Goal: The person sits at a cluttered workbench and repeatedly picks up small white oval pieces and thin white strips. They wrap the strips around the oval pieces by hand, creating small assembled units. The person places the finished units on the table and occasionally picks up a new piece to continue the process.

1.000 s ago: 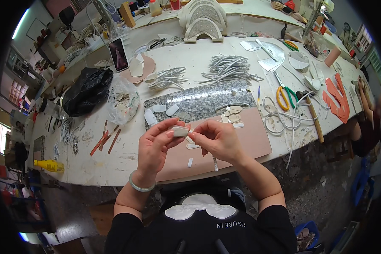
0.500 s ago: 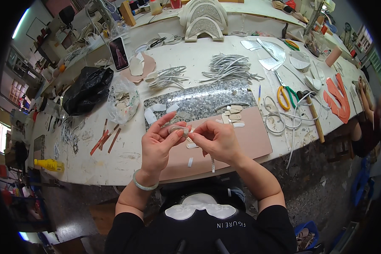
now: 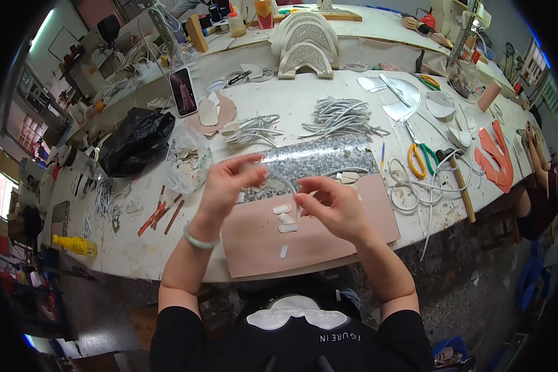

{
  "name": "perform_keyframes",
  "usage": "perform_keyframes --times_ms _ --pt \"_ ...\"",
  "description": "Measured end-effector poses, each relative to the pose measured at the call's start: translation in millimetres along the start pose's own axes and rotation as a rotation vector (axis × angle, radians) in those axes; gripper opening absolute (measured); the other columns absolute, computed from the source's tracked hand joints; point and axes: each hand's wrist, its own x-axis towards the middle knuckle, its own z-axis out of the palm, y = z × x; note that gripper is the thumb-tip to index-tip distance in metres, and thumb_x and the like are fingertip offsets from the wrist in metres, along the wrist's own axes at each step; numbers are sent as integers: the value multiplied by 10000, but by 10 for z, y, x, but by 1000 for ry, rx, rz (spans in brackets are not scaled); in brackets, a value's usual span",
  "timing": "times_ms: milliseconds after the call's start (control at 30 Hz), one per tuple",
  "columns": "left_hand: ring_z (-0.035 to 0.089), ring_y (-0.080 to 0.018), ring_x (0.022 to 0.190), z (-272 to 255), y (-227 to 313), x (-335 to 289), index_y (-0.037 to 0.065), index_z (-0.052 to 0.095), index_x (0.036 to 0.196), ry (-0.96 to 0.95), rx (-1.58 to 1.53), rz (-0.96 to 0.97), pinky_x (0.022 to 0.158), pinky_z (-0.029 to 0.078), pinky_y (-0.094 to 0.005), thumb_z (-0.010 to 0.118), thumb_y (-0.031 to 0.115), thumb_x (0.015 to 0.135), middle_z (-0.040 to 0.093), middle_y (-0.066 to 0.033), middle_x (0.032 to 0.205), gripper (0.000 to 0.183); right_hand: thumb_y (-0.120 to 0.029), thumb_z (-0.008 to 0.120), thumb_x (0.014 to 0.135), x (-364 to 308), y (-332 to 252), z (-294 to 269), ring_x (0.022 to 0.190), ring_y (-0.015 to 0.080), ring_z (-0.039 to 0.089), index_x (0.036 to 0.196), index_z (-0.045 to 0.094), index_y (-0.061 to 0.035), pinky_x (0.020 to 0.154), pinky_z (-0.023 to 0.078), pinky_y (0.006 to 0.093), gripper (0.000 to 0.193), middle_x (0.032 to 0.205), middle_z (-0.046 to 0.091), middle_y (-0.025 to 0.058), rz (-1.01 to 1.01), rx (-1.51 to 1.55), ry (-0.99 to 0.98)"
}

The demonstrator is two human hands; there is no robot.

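Observation:
My right hand [image 3: 333,209] is over the pinkish-tan sheet [image 3: 254,248], thumb and forefinger closed on a thin, pale cord [image 3: 286,181]. The cord arcs up and left toward my left hand [image 3: 224,186]. That hand, with a pale bangle at its wrist, is raised beside the granite slab [image 3: 316,155]; its fingertips are smeared by motion, so whether they grip anything is unclear. Beneath the hands, several small white strips [image 3: 282,209] lie on the sheet. Small beige pieces [image 3: 347,178] rest past my right hand, near a short grey cord on the slab.
Two bundles of silvery cords [image 3: 338,116] lie beyond the slab. Scissors [image 3: 417,155], a hammer [image 3: 462,186] and loose white cord are at the right. A clear bag of scraps [image 3: 189,158], a black bag [image 3: 136,141] and a phone [image 3: 183,92] stand left. Another person's arm shows far right.
My hands have moved apart from their shared pinch on the looped cord. The left hand has shifted slightly left, and the strips beneath are more exposed. The view has tilted up a little.

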Motion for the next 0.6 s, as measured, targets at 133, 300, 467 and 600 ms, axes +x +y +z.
perform_keyframes --times_ms 133,300,467,600 --pt "652 -114 817 -379 23 768 0 643 1070 314 19 171 711 494 -236 716 114 832 696 -57 923 273 -154 685 884 52 -15 -213 685 90 629 1057 642 37 594 505 218 261 842 679 68 16 34 67" --pt "637 -106 821 -819 -451 1411 15 649 1033 433 145 254 704 487 -227 708 119 836 694 -61 910 230 -161 665 898 146 20 -420 666 81 619 1016 661 29 597 498 212 224 813 681 54 57 -10 95" --pt "630 -126 828 -1071 -865 1517 8 653 1045 487 655 249 718 492 -255 720 157 820 692 -63 899 278 -209 688 852 481 186 -787 630 146 630 940 704 -34 613 512 284 197 741 673 68 -14 -563 174" --pt "598 -191 930 -933 -720 1300 28 669 1040 568 992 359 841 456 -326 731 221 803 665 -93 989 311 -170 672 817 1057 550 -924 842 226 615 905 723 -93 772 508 349 128 861 668 55 -208 -911 79"
